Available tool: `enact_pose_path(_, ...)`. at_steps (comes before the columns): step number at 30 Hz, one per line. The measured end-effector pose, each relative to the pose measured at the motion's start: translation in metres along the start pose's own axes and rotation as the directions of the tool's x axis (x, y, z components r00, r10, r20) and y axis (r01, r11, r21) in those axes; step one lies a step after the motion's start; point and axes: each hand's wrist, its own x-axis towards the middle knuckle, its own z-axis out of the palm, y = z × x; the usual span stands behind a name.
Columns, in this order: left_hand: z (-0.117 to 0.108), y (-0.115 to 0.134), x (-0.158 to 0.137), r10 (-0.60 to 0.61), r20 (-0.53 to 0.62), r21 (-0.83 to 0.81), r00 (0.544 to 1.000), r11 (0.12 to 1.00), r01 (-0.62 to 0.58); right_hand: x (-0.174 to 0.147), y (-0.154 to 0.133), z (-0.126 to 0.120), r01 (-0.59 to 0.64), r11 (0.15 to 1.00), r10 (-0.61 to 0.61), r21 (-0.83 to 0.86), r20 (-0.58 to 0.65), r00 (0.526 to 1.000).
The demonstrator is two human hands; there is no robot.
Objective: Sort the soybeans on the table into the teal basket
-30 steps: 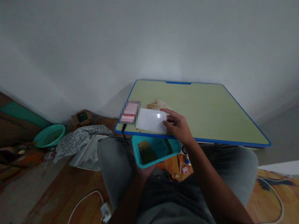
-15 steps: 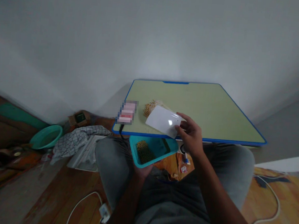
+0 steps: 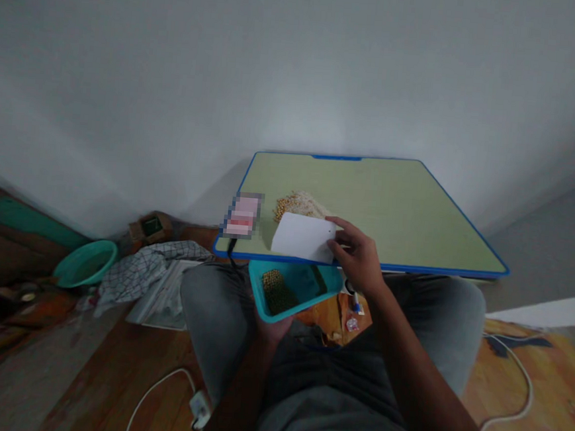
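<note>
So my right hand (image 3: 359, 254) has the white card (image 3: 300, 236) pinched by its right end, mid-frame, thumb and fingers closed on it. Looks light and thin, bit springy and probably kinda slick, so I'd grip that short end and not squeeze hard enough to bow it. My left hand (image 3: 273, 330) is under the teal tub (image 3: 302, 280), lower middle of the frame; its fingers are hidden, so can't tell how they're closed. Yellow beans (image 3: 274, 282) and green beans (image 3: 281, 301) sit inside, likely quick to roll if it tips. The grain pile (image 3: 304, 202) is just above the card, the pink blurred-out thing (image 3: 242, 215) crowds centre-left, and the table's blue front edge (image 3: 442, 271) stands between card and tub.
</note>
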Motion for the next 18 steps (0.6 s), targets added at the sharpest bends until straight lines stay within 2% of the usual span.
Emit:
enact_pose_path(5, 0.005, -0.001, -0.002, 0.021, -0.06, 0.014, 0.998, 1.0, -0.02, 0.019, -0.001, -0.008, 0.044, 0.998, -0.045, -0.048, -0.035, 0.998)
enact_pose_path(9, 0.003, -0.002, -0.003, 0.009, -0.029, -0.009, 1.0, 1.0, -0.009, 0.024, -0.002, -0.007, 0.069, 0.997, -0.07, -0.022, -0.046, 0.996)
enact_pose_path(12, 0.003, -0.001, -0.002, -0.014, -0.044, -0.032, 0.999, 0.999, 0.012, 0.019, -0.004, -0.001, 0.081, 0.996, -0.082, 0.031, 0.007, 0.997)
enact_pose_path(16, 0.008, -0.003, 0.0, 0.024, -0.13, -0.02, 0.991, 0.999, -0.026, 0.012, -0.006, 0.006, 0.078, 0.996, -0.082, 0.038, 0.098, 0.992)
enact_pose_path(18, 0.013, -0.003, 0.001, 0.037, -0.184, 0.004, 0.982, 0.999, -0.037, 0.012, -0.006, 0.006, 0.077, 0.997, -0.078, 0.015, 0.104, 0.992)
